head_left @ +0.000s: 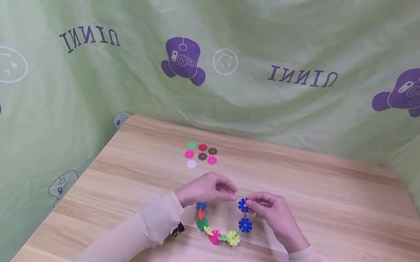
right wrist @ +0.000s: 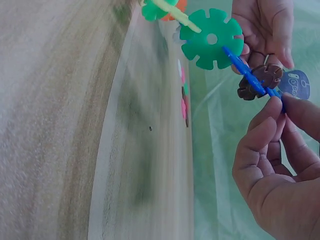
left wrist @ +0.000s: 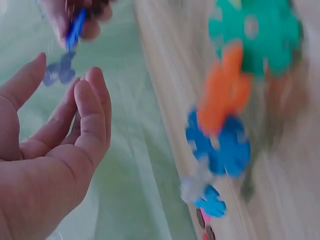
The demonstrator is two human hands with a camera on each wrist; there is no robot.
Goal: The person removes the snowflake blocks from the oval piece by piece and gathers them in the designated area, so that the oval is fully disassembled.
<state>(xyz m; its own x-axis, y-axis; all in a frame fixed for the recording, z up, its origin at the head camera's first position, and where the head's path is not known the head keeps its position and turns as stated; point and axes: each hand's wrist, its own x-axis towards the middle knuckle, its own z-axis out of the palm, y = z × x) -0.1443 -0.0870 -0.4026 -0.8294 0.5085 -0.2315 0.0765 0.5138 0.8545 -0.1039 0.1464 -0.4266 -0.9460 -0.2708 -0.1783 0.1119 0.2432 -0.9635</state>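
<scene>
A chain of notched plastic flower discs point(head_left: 215, 237) in many colours curves like a U below both hands. My right hand point(head_left: 277, 215) pinches the blue disc point(head_left: 243, 205) at its right end between thumb and fingertips. A brown disc point(right wrist: 266, 76) links that one to a second blue disc point(head_left: 245, 225), with a green disc point(right wrist: 212, 39) after it. My left hand point(left wrist: 55, 155) is near that end, thumb apart from its slightly bent fingers, no disc showing between them. Toward the chain's left end are an orange disc point(left wrist: 225, 90), a blue disc point(left wrist: 218, 145) and a light blue disc point(left wrist: 211, 202).
Beyond the hands, several loose discs lie flat in a group on the wooden table point(head_left: 328, 191), among them a white disc point(head_left: 191, 164), a red disc point(head_left: 202, 147) and a pink disc point(head_left: 211, 160). A green printed cloth point(head_left: 239, 103) hangs behind the table.
</scene>
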